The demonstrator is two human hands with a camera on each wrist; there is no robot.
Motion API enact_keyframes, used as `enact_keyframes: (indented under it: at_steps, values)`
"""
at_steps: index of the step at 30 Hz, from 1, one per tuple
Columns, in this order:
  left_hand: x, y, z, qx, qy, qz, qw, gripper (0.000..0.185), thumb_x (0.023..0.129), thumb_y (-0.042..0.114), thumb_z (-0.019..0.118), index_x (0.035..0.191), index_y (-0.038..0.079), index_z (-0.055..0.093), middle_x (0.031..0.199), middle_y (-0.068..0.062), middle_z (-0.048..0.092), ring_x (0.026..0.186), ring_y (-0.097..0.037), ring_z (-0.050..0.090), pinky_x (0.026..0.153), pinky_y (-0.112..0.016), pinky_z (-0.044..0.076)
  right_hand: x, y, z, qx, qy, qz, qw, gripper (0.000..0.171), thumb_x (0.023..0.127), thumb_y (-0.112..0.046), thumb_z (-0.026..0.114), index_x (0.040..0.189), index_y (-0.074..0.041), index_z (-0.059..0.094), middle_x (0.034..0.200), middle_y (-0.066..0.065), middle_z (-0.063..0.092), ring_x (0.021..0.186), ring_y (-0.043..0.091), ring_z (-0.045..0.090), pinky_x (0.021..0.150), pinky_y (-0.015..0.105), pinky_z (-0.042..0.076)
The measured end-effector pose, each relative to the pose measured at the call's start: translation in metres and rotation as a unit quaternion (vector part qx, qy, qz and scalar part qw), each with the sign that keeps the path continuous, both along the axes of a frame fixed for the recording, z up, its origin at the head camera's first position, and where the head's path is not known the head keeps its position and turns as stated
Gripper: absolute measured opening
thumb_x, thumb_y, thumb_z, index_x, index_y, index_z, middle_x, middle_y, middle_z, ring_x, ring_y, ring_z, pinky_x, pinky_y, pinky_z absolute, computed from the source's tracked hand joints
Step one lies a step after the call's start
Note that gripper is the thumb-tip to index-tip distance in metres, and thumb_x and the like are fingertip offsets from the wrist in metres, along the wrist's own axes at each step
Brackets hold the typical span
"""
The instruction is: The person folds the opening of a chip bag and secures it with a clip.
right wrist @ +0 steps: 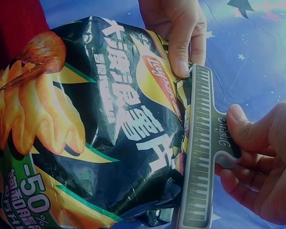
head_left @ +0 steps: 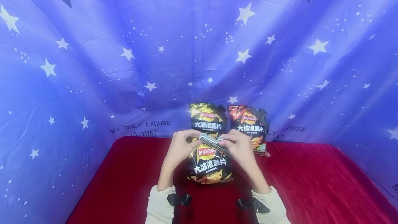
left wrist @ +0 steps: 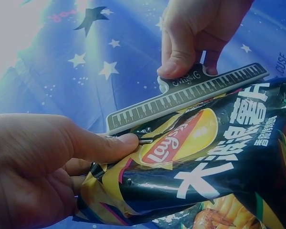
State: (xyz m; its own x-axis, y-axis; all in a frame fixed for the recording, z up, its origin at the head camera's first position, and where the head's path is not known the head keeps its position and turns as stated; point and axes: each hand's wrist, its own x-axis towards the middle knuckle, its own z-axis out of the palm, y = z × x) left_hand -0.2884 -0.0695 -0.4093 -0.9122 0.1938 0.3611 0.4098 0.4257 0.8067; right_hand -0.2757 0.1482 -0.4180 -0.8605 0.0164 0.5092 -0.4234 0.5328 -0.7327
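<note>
A black and yellow bag of chips (head_left: 211, 174) stands on the table in front of me, its top edge gathered and folded. My left hand (left wrist: 43, 162) pinches the bag's top corner, the thumb lying flat over the fold. Between finger and thumb, my right hand (right wrist: 267, 157) squeezes the handle of a long grey bag clip (right wrist: 200, 152) with a piano-key pattern and the word "Music". The clip lies along the bag's top edge, slanting down to the right in the head view. In the left wrist view, its near end reaches beside my left thumb.
Behind stand another black and yellow chip bag (head_left: 206, 117) and a black and red chip bag (head_left: 250, 127), each with a black clip at its upper right. A red cloth (head_left: 140, 179) covers the table. Blue star-printed fabric (head_left: 186, 27) hangs behind and along both sides.
</note>
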Motion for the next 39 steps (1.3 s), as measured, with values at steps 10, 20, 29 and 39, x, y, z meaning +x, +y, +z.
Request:
enact_keyframes:
  at_steps: [10,20,29,39]
  values:
    - [0.0014,0.0017,0.0014,-0.005,0.0,0.005,1.0,0.026,0.083,-0.002,0.079,0.106,0.009,0.079,0.099,-0.003,0.08,0.098,-0.018,0.072,0.092,-0.04,0.056,0.0021,-0.002,0.0022,-0.013,-0.015,0.01,1.0,0.019,0.074,-0.001,0.085,0.092,-0.004,0.082,0.069,0.003,0.064,0.066,0.008,0.052,0.095,0.049,0.028]
    - [0.0031,0.0004,0.0036,-0.006,-0.008,-0.008,0.9999,0.026,0.084,0.0,0.08,0.109,0.01,0.078,0.102,-0.003,0.08,0.1,-0.02,0.072,0.094,-0.042,0.057,0.0016,0.0003,0.0023,-0.015,-0.029,0.017,0.999,0.021,0.074,0.0,0.085,0.094,-0.003,0.082,0.071,0.004,0.066,0.068,0.008,0.053,0.093,0.042,0.031]
    - [0.0032,-0.0056,0.0043,-0.011,-0.002,-0.03,0.9995,0.028,0.083,0.004,0.082,0.109,0.013,0.079,0.103,0.001,0.08,0.097,-0.015,0.072,0.09,-0.032,0.056,0.003,0.0005,0.0022,-0.011,-0.046,0.028,0.998,0.021,0.076,0.001,0.084,0.095,-0.004,0.082,0.073,0.003,0.066,0.068,0.008,0.055,0.071,0.025,0.043]
    - [0.0035,-0.0027,0.0039,0.022,0.002,-0.028,0.9994,0.024,0.084,0.012,0.084,0.107,0.013,0.079,0.1,0.0,0.08,0.093,-0.016,0.074,0.088,-0.036,0.059,0.0027,0.0035,0.0027,-0.008,-0.056,0.047,0.997,0.019,0.079,-0.001,0.083,0.098,-0.004,0.081,0.076,0.004,0.067,0.07,0.009,0.057,0.066,0.021,0.046]
